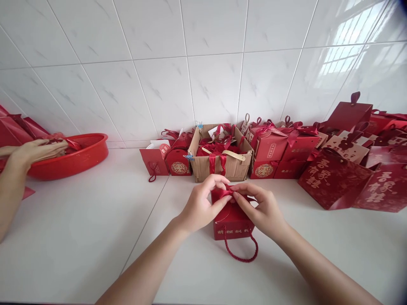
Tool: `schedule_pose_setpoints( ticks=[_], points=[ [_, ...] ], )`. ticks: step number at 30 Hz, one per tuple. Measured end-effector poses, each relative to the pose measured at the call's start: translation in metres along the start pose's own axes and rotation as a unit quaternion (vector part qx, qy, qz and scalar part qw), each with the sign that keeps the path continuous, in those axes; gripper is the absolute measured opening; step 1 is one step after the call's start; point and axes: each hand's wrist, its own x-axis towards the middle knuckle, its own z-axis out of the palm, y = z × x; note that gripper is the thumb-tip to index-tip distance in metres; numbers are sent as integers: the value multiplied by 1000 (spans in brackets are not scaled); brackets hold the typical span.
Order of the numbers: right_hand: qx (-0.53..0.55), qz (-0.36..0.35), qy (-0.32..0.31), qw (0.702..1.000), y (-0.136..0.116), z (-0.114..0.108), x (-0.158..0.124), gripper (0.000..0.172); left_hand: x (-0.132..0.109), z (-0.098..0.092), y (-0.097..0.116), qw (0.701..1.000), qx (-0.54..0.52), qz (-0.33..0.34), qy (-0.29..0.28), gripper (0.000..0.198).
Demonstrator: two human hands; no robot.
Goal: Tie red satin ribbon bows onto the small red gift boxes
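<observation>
A small red gift box (233, 231) with gold characters stands on the white table in front of me. From its near side a twisted red rope handle (241, 259) droops onto the tabletop. On top of the box is a red ribbon (226, 193), gathered into what looks like a bow. My left hand (205, 201) pinches the ribbon's left side between thumb and fingers. Close beside it, my right hand (257, 207) pinches the ribbon's right side, fingertips nearly touching the left ones. The two hands cover much of the box's top.
Behind the box sits a cardboard box (219, 167) of red ribbons. Red gift boxes (269, 146) are stacked to its right, with larger red bags (333, 178) further right. At left, another person's hands (38, 150) work over a red plastic basin (73, 163).
</observation>
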Motion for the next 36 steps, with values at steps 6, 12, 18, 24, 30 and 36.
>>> schedule_pose_setpoints(
  ticks=[6, 12, 18, 24, 30, 36],
  points=[
    [-9, -11, 8, 1000, -4, 2, -3, 16, -1, 4, -3, 999, -16, 20, 19, 36],
    [19, -10, -4, 1000, -2, 3, -1, 17, 0, 3, -2, 999, -38, 19, 22, 41],
    [-24, -11, 25, 999, 1, 0, -1, 16, -2, 2, -1, 998, -42, 12, -34, 43],
    [-79, -16, 23, 997, -1, 0, -1, 19, -3, 2, -2, 999, 35, 5, -26, 33],
    [-19, 49, -24, 998, -1, -2, 0, 26, -3, 2, -2, 999, 28, 10, -27, 36],
    [81, 56, -117, 988, -5, -4, 3, 31, -1, 7, -5, 1000, -13, 17, -10, 42]
  ],
)
